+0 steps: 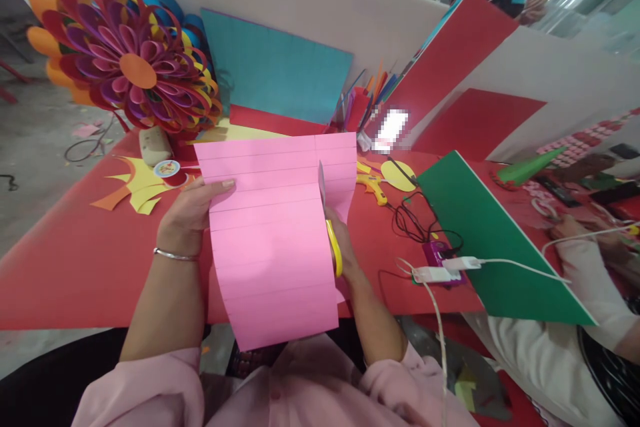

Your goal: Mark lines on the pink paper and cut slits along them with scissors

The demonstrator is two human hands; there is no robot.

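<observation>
- Head view, mid-frame: the pink sheet (pixel 270 233) is up above the counter (pixel 75 267), pencil lines running across it.
- Left hand (pixel 186 213) has its left edge pinched, thumb on top. Right hand (pixel 345 240) is wrapped round the yellow scissors (pixel 335 253) at the right side, though the sheet hides most of those fingers. So hands apart, both busy.
- My worry: only one edge looks gripped, so the paper could flex and the blades wander off the upright line.
- The right-hand flap curls behind the blades; it could get snagged or nicked.
- Yellow glue gun (pixel 373 188), right of centre: a swinging flap might brush it. Can't tell if it's hot.
</observation>
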